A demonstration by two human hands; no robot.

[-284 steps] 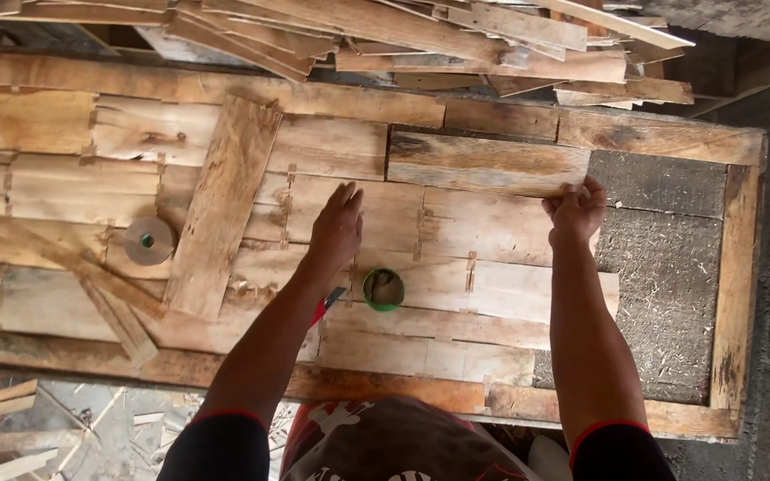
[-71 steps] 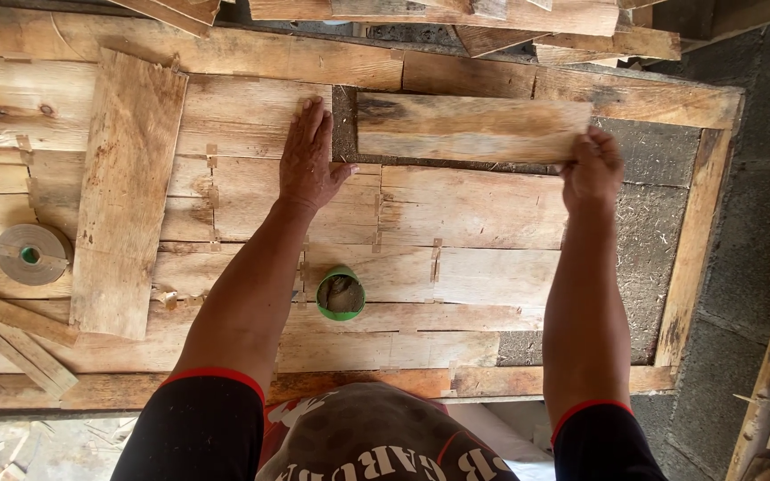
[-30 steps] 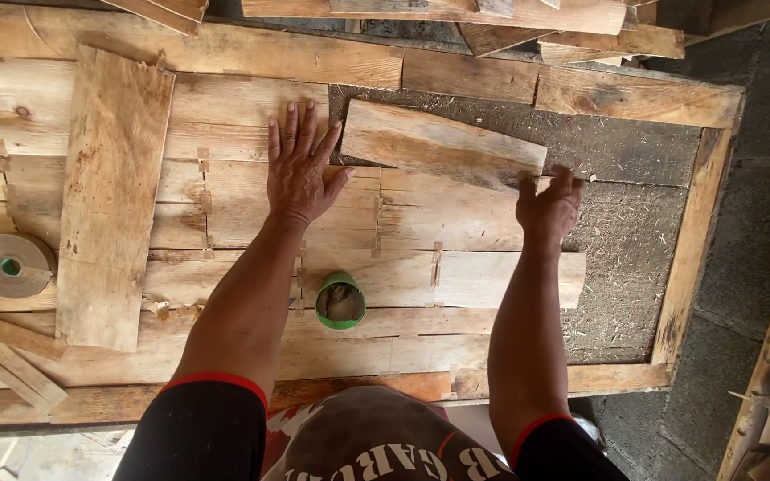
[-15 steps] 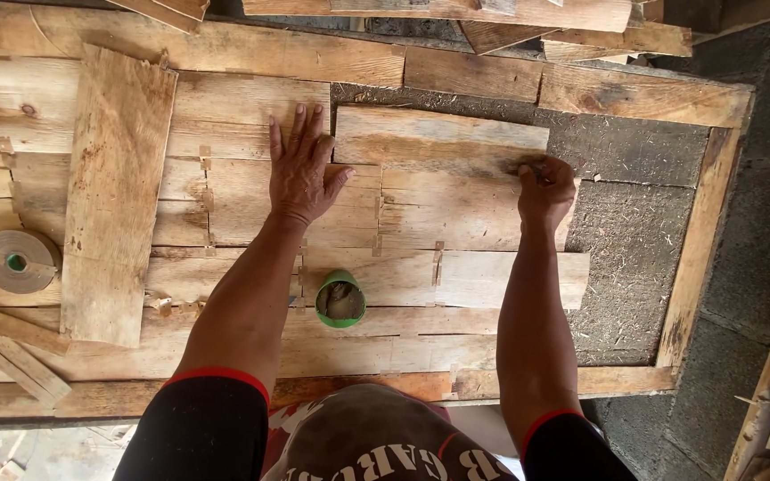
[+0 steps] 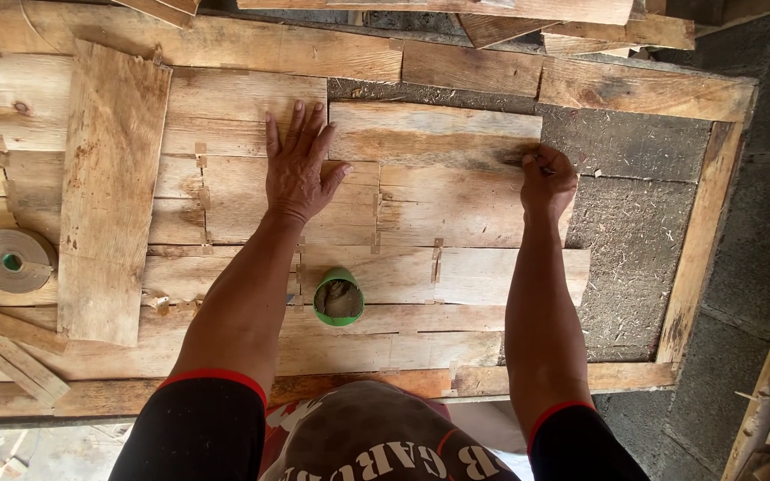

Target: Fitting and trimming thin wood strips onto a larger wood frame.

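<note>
**A:** Closest to the person, what's on the bench?

**B:** Start from the green cup (image 5: 339,297), it's my marker. It stands upright on the veneer sheets, between the two forearms, its mouth facing up and something greyish inside. Just this side of it runs the near rail of the wooden frame (image 5: 563,379), right at the person's waist.

**A:** And off to the side?

**B:** Well to the left of the cup, a roll of brown tape (image 5: 14,260) lying flat. Between roll and cup, a loose plank (image 5: 110,191) laid lengthwise across the sheets, reaching away from the person.

**A:** Now the hands.

**B:** Beyond the cup and a touch left, the left hand (image 5: 298,164) is spread wide, palm flat down, fingers fanned, pressing on the joined sheets. Its fingertips sit right at the left end of the short veneer board (image 5: 434,134).

**A:** That board is the piece being worked?

**B:** Yes. It lies flat, further from the person than the cup, its long side running left to right, its near edge lapping the sheet below. To the right of it the grey underlay (image 5: 634,214) shows bare inside the frame.

**A:** The right hand?

**B:** Beyond the cup and to the right, the right hand (image 5: 546,179) is curled tight at the board's right near corner. It looks pinched on something small and dark, though I can't make out what from here.

**A:** Furthest back?

**B:** The frame's far rail, then stacked offcuts (image 5: 456,11) past it.
</note>
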